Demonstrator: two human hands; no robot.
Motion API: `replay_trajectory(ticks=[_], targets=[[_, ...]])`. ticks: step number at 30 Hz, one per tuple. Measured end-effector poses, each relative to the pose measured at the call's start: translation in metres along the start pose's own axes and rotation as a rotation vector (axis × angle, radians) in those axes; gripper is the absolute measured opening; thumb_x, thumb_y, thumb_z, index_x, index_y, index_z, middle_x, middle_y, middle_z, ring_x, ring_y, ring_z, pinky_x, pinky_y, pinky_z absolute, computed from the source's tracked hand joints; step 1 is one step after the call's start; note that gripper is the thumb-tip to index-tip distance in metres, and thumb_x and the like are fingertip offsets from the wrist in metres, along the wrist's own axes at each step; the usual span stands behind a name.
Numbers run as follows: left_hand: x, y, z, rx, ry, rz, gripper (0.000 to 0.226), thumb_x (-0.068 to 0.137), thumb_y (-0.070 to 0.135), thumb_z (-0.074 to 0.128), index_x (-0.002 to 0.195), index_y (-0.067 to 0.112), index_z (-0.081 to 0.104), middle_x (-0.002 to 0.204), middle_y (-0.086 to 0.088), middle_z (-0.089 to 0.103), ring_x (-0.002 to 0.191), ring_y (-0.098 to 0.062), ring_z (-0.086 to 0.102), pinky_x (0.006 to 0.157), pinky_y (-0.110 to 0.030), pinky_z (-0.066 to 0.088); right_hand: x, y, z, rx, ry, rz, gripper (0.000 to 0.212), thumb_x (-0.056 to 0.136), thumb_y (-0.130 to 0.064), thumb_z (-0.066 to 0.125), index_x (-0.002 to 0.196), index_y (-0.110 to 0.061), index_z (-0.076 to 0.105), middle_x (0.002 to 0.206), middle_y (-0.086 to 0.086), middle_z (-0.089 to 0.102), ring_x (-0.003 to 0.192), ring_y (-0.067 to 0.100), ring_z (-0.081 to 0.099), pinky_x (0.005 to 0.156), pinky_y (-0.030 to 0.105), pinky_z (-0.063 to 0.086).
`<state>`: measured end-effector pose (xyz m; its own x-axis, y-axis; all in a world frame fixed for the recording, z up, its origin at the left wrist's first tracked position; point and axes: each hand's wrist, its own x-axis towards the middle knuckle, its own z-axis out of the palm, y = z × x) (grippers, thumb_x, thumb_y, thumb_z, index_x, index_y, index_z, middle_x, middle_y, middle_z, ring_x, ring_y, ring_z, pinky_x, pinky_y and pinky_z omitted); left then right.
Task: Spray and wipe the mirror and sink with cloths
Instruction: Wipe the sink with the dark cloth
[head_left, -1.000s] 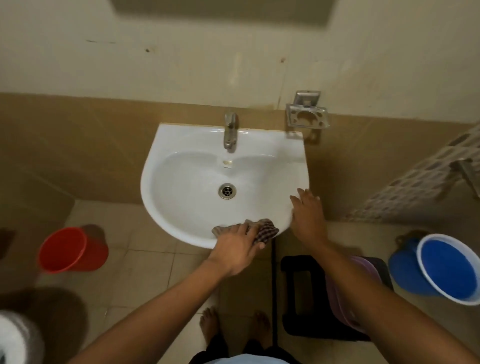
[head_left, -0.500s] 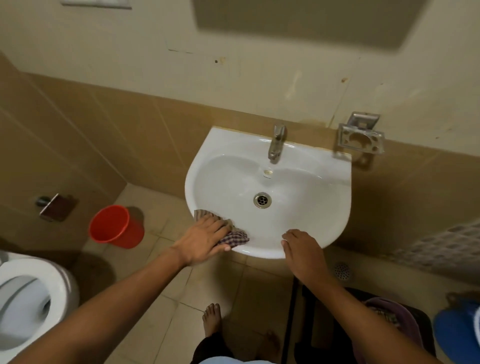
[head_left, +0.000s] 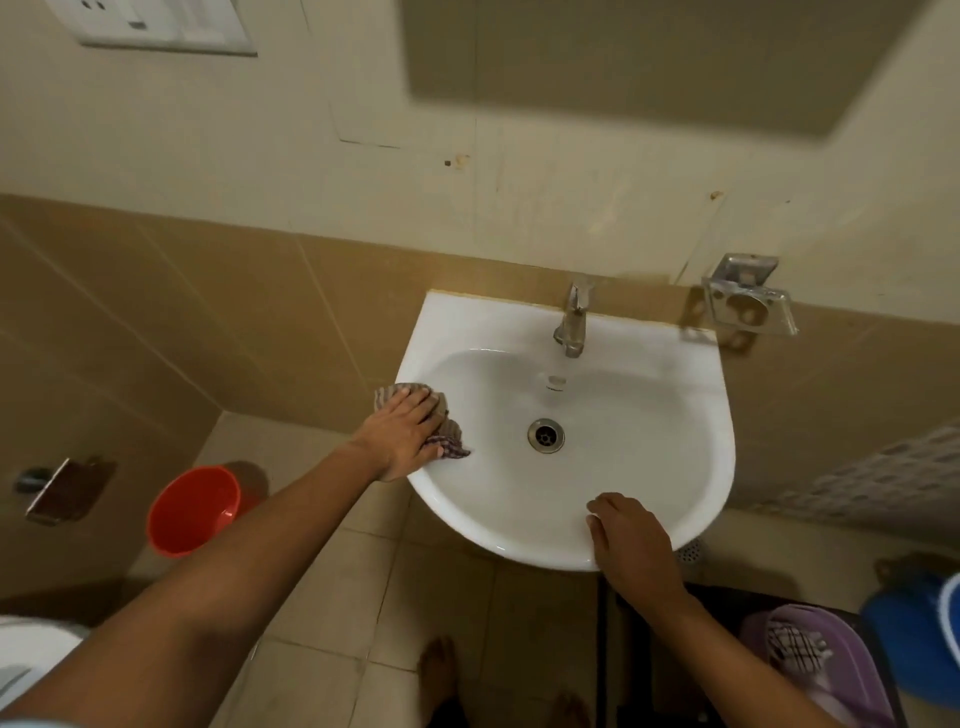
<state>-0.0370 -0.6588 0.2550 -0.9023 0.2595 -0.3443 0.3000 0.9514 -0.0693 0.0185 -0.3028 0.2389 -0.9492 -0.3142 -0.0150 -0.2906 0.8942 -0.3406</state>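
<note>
Left hand: fingers spread flat, pressing a checked cloth onto the left rim of the sink; right hand: relaxed, resting on the near rim, holding nothing. Progress, as judged: sink wipe under way, with the basin, far rim and tap beyond the cloth seemingly still to do. Not determinable: cloth largely hidden under the palm; mirror cut off at top, its state unknown; no spray bottle visible.

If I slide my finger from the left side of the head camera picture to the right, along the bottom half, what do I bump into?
Metal holder on the wall → red bucket → left hand pressing the checked cloth → sink drain → right hand on the sink rim → purple tub → blue bucket.
</note>
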Motion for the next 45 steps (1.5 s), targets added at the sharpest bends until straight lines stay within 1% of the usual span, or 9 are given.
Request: replay_trajectory(ticks=[4, 7, 10, 16, 21, 25, 32, 41, 45], targets=[[0.028, -0.017, -0.006, 0.165, -0.033, 0.013, 0.081, 0.096, 0.063, 0.026, 0.157, 0.013, 0.007, 0.166, -0.01, -0.003, 0.152, -0.026, -0.011, 0.123, -0.044, -0.012, 0.003, -0.008, 0.0, -0.023, 0.002, 0.053, 0.018, 0.095, -0.013, 0.058, 0.104, -0.008, 0.073, 0.105, 0.006, 0.07, 0.095, 0.025, 0.065, 0.082, 0.037, 0.054], [0.044, -0.021, -0.007, 0.283, -0.063, 0.059, 0.094, 0.09, 0.073, 0.031, 0.157, 0.011, 0.007, 0.166, -0.01, 0.0, 0.153, -0.028, -0.008, 0.123, -0.046, -0.01, 0.005, -0.013, -0.002, -0.043, 0.026, 0.08, 0.019, 0.094, -0.013, 0.058, 0.105, -0.009, 0.073, 0.103, 0.005, 0.07, 0.095, 0.025, 0.065, 0.083, 0.034, 0.054], [0.049, -0.018, -0.006, 0.299, -0.093, 0.103, 0.086, 0.094, 0.066, 0.032, 0.156, 0.01, 0.013, 0.166, -0.012, 0.007, 0.153, -0.028, 0.001, 0.123, -0.044, -0.007, 0.004, -0.016, -0.004, -0.051, 0.041, 0.098, 0.019, 0.093, -0.012, 0.057, 0.104, -0.008, 0.073, 0.1, 0.004, 0.07, 0.093, 0.024, 0.065, 0.083, 0.032, 0.053], [0.028, 0.019, 0.004, 0.105, -0.232, 0.167, 0.073, 0.098, 0.058, 0.03, 0.154, 0.012, 0.023, 0.163, -0.013, 0.02, 0.15, -0.029, 0.016, 0.123, -0.044, 0.008, 0.003, -0.017, -0.008, -0.064, 0.06, 0.102, 0.016, 0.089, -0.012, 0.062, 0.1, -0.007, 0.073, 0.096, 0.005, 0.072, 0.09, 0.024, 0.066, 0.086, 0.033, 0.055], [0.017, 0.068, 0.01, -0.141, -0.372, 0.176, 0.07, 0.1, 0.056, 0.027, 0.157, 0.018, 0.014, 0.166, -0.008, 0.009, 0.152, -0.026, 0.008, 0.124, -0.043, 0.003, 0.008, 0.002, -0.017, -0.077, 0.043, 0.095, 0.015, 0.091, -0.013, 0.059, 0.096, -0.008, 0.072, 0.094, 0.006, 0.071, 0.087, 0.025, 0.065, 0.089, 0.036, 0.054], [0.021, 0.112, 0.019, -0.251, -0.456, 0.143, 0.073, 0.099, 0.059, 0.023, 0.158, 0.02, 0.003, 0.166, -0.009, -0.005, 0.153, -0.028, -0.005, 0.122, -0.045, -0.004, 0.011, 0.032, -0.02, -0.112, 0.025, 0.095, 0.019, 0.094, -0.014, 0.057, 0.103, -0.008, 0.072, 0.107, 0.009, 0.07, 0.1, 0.027, 0.065, 0.106, 0.038, 0.042], [0.056, 0.193, 0.031, -0.453, -0.451, -0.03, 0.08, 0.098, 0.062, 0.021, 0.157, 0.015, -0.007, 0.163, -0.017, -0.017, 0.15, -0.035, -0.018, 0.12, -0.052, -0.011, 0.035, 0.094, -0.044, -0.228, -0.084, 0.149, 0.049, 0.101, -0.024, 0.044, 0.147, -0.006, 0.041, 0.159, 0.013, 0.032, 0.149, 0.029, 0.023, 0.124, 0.042, 0.018], [0.139, 0.29, 0.006, -0.746, -0.289, -0.39, 0.085, 0.099, 0.054, 0.03, 0.153, 0.005, -0.013, 0.161, -0.023, -0.02, 0.148, -0.04, -0.02, 0.118, -0.053, -0.012, 0.046, 0.131, -0.053, -0.26, -0.138, 0.054, 0.057, 0.105, -0.033, 0.033, 0.153, -0.002, 0.026, 0.164, 0.015, 0.014, 0.153, 0.029, 0.008, 0.123, 0.037, 0.009], [0.184, 0.315, -0.028, -0.954, -0.221, -0.568, 0.089, 0.099, 0.053, 0.034, 0.152, 0.004, -0.019, 0.159, -0.023, -0.026, 0.147, -0.038, -0.025, 0.118, -0.051, -0.014, 0.044, 0.137, -0.054, -0.282, -0.071, 0.024, 0.053, 0.102, -0.032, 0.044, 0.147, -0.002, 0.041, 0.159, 0.016, 0.03, 0.15, 0.029, 0.023, 0.116, 0.036, 0.015]])
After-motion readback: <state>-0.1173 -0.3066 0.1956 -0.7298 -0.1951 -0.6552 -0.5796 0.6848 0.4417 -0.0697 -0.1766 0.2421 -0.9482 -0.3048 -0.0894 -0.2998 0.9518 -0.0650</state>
